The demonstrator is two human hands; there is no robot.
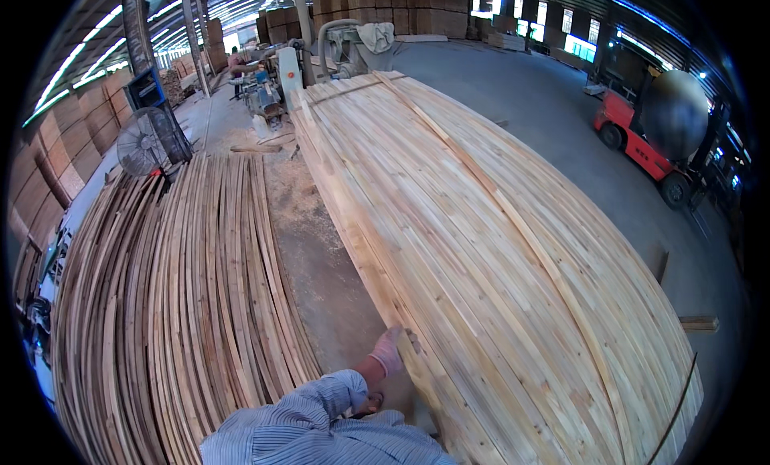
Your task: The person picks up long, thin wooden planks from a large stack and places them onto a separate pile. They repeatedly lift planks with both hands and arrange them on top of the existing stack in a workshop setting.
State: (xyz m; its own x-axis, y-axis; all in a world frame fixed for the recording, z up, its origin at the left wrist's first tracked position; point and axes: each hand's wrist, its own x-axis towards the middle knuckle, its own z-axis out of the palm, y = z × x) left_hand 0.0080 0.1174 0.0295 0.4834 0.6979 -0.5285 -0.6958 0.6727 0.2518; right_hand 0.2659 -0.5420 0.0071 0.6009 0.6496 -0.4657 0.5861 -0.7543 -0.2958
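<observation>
While a broad stack of pale boards (pixel 481 264) appears largely laid and a spread of rougher strips (pixel 192 304) to its left seems still to be handled, a yellowish strip (pixel 423 385) lies along the stack's near left edge, gripped at its far end by the gloved left hand (pixel 391 351), the right hand's hold impossible to make out.

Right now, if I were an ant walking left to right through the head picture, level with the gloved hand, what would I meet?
Brown wood strips → grey floor → gloved hand → pale wooden stack.
</observation>
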